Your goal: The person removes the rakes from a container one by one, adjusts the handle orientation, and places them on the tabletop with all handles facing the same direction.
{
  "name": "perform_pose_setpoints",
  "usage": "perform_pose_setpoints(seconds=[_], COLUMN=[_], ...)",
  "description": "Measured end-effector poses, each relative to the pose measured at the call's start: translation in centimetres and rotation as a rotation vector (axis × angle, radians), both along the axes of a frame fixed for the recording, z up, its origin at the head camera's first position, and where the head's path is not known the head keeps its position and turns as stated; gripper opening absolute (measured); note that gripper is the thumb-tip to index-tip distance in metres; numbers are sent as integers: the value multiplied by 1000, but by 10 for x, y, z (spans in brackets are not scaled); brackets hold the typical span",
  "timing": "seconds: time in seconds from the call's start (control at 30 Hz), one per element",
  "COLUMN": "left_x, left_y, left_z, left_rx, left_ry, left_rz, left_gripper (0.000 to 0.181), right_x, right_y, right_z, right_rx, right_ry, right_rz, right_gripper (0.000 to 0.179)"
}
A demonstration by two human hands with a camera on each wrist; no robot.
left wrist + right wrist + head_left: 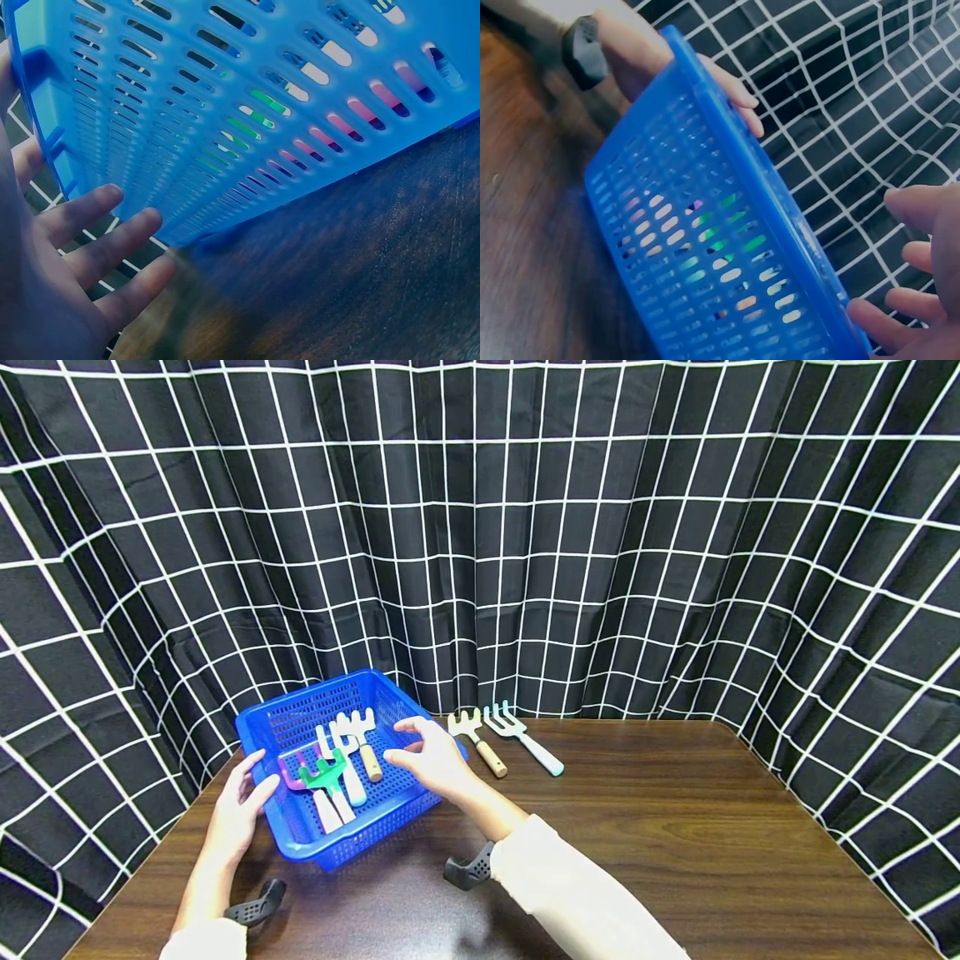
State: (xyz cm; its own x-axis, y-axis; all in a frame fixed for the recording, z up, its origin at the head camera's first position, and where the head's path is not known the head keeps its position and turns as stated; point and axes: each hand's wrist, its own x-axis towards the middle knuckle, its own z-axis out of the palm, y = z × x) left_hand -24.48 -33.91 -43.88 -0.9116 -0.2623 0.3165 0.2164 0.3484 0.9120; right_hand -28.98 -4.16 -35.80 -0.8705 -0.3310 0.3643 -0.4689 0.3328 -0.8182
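A blue perforated basket point(352, 839) sits on the left of the table. My left hand point(238, 806) holds its left rim, thumb and forefinger over the edge; in the left wrist view the other fingers point(124, 296) spread outside the wall. Inside lie several small garden forks: a green one point(327, 772), a pink one point(294, 783), a pale one with a wooden handle point(371, 762) and a white one with a light blue handle point(352, 783). Over the right rim hovers my right hand point(435, 760), fingers and thumb apart, holding nothing. Its fingertips in the right wrist view come near the rim.
Right of the basket, a cream fork with a wooden handle point(491, 758) and a light blue fork point(540, 752) lie on the brown wooden table point(660, 827). A black curtain with white grid lines point(562, 543) surrounds the back and sides.
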Motion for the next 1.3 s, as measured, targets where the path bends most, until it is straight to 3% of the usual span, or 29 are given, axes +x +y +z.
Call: perform_pose_setpoints(seconds=[0.23,0.57,0.9,1.3], left_x=[1,0,1,-1], left_y=[2,3,2,5], left_z=[0,0,-1,-2], left_rx=[8,1,8,27], left_ry=[14,22,25,25], left_rz=[-2,13,27,31], left_gripper=[55,54,54,52], right_x=[-6,-22,-32,-40], right_y=[-11,-21,-32,-41], right_z=[1,-4,-3,-6], right_rx=[43,61,236,434], right_ry=[-18,-50,4,-32], right_rz=[-2,91,131,220], right_gripper=[43,49,51,57])
